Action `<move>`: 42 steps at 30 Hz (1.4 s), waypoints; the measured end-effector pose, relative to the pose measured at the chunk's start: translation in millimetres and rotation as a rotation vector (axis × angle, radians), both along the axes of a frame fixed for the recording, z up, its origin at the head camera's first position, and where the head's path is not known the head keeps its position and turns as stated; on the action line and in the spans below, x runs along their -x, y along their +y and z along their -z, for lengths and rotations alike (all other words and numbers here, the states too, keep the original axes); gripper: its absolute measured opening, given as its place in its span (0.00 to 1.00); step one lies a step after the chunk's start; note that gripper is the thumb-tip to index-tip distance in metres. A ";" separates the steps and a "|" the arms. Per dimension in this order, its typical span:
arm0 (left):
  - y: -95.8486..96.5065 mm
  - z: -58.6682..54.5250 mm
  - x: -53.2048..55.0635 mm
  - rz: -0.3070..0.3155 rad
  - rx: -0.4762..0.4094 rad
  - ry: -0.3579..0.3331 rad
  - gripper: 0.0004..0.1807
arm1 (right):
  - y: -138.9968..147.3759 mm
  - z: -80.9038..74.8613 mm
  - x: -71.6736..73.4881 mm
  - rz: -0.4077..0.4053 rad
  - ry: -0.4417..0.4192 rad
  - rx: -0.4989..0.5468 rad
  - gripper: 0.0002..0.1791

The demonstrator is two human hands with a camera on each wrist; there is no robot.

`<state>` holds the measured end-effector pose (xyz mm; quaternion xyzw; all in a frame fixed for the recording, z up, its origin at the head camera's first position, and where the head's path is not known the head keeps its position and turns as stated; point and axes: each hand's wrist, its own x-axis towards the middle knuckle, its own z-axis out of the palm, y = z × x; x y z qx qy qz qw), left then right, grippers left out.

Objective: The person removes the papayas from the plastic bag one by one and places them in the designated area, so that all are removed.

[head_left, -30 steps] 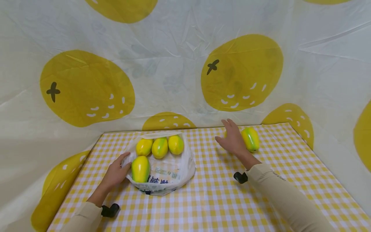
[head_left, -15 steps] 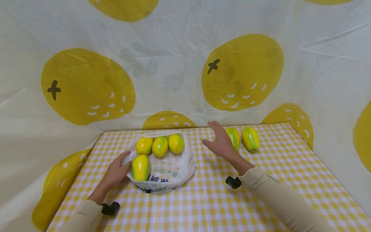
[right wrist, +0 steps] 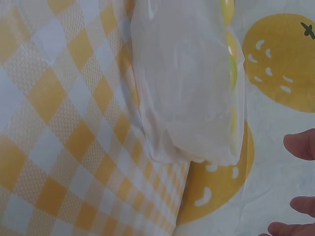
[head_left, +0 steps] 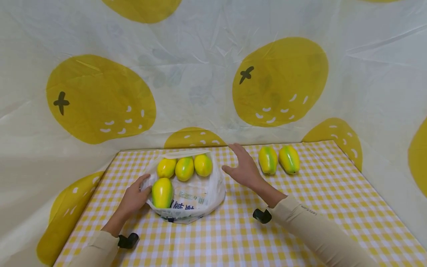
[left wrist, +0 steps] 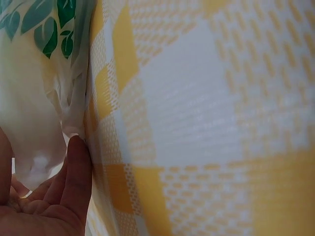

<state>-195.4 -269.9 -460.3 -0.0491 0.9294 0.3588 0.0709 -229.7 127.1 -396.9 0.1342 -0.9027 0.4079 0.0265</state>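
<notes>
A white plastic bag (head_left: 217,185) lies with its mouth spread wide on the table, several glossy yellow-green, papaya-like fruits (head_left: 162,193) inside it. At the bag's left rim, my left hand (head_left: 133,196) pinches the plastic between thumb and fingers; the left wrist view shows the fingers (left wrist: 76,172) curled at the gathered film. My right hand (head_left: 245,168) hovers just right of the bag, holding nothing, thumb and fingers spread. To its right, two more such fruits, one nearer (head_left: 268,160) and one farther (head_left: 289,159), lie side by side.
A yellow-and-white checked cloth (head_left: 233,237) covers the table. Behind its back edge hangs a pale sheet (head_left: 193,74) printed with big yellow fruit. Black wrist cameras sit below both hands, the right one (head_left: 261,216) low over the cloth.
My right hand has moved left, away from the two loose fruits and toward the bag, uncovering the nearer fruit. The left hand and bag have stayed in place.
</notes>
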 end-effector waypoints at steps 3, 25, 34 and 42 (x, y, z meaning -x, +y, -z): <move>1.5 -2.6 -0.1 0.003 0.023 0.014 0.33 | -3.0 0.3 -1.7 -0.011 0.007 0.018 0.43; 1.7 -0.1 -0.1 -0.017 0.008 -0.008 0.32 | -49.9 4.5 -24.8 -0.106 -0.069 0.128 0.42; 3.2 -0.8 1.2 -0.010 0.017 0.013 0.32 | -69.5 4.6 -32.7 -0.161 -0.103 0.152 0.41; 3.1 -0.5 1.8 -0.025 0.011 -0.013 0.33 | -92.4 10.3 -41.2 -0.227 -0.126 0.147 0.41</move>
